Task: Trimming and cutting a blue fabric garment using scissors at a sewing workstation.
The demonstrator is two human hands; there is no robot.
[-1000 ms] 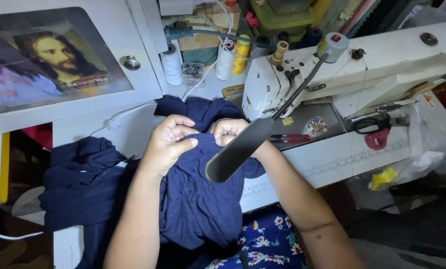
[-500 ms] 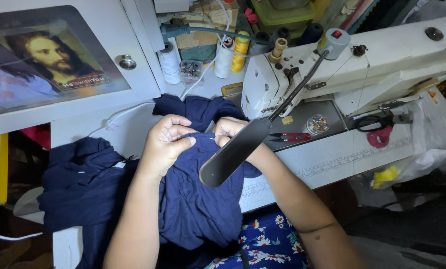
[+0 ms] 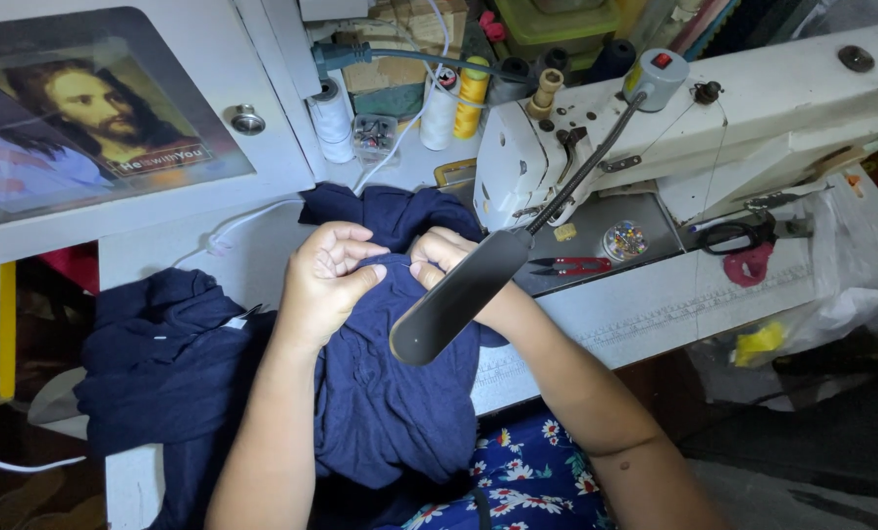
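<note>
Both hands pinch a fold of the navy fabric (image 3: 380,393) at the middle of the worktop (image 3: 655,304): left hand (image 3: 326,285) and right hand (image 3: 449,260) close together. The sewing machine (image 3: 733,108) stands at two o'clock, red snips (image 3: 571,265) just beside.

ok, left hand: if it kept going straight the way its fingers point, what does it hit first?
Probably the right hand: the left hand curls rightward over the navy fabric, fingertips almost meeting it. Depth is unclear.
</note>
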